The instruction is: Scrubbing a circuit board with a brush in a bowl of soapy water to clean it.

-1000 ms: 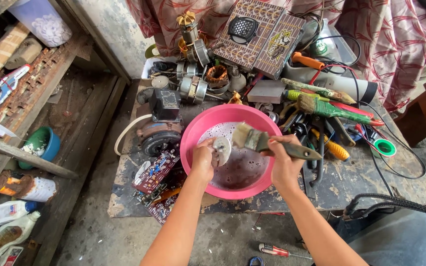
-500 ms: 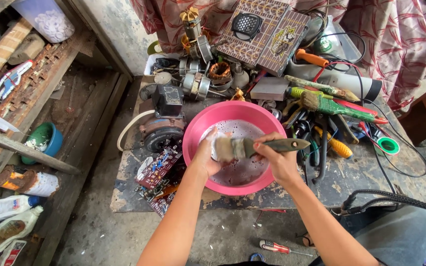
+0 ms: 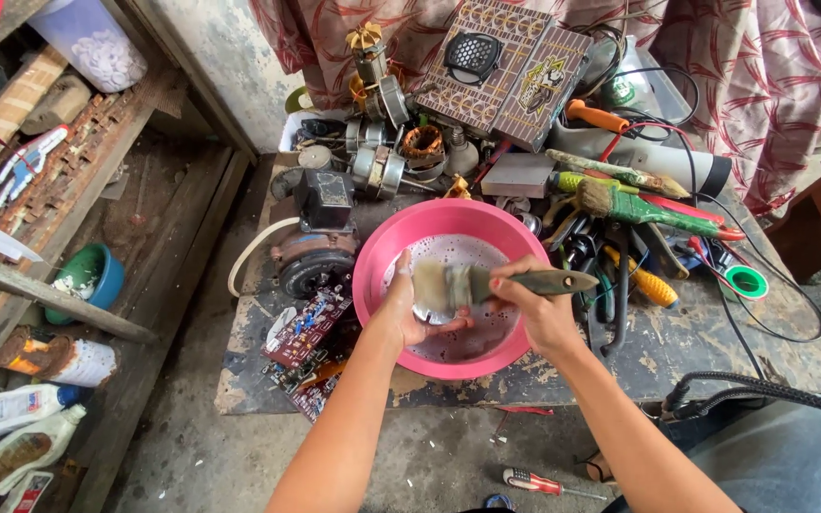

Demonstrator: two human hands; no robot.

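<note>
Over the pink basin (image 3: 372,275), which stands on the cluttered tabletop (image 3: 715,351), the right hand (image 3: 539,313) has its grip closed around the handle of a paintbrush (image 3: 486,283). The long axis of the brush lies almost level, from right to left, with the handle end pointing right past the basin rim and the bristles pointing left. The left hand (image 3: 406,318) is at the bristle end, its grip narrow around a small pale part that is mostly hidden, so I cannot tell its shape. The bristles touch this part, above foamy water. The left hand is therefore nearer to the part, the right hand to the handle.
</note>
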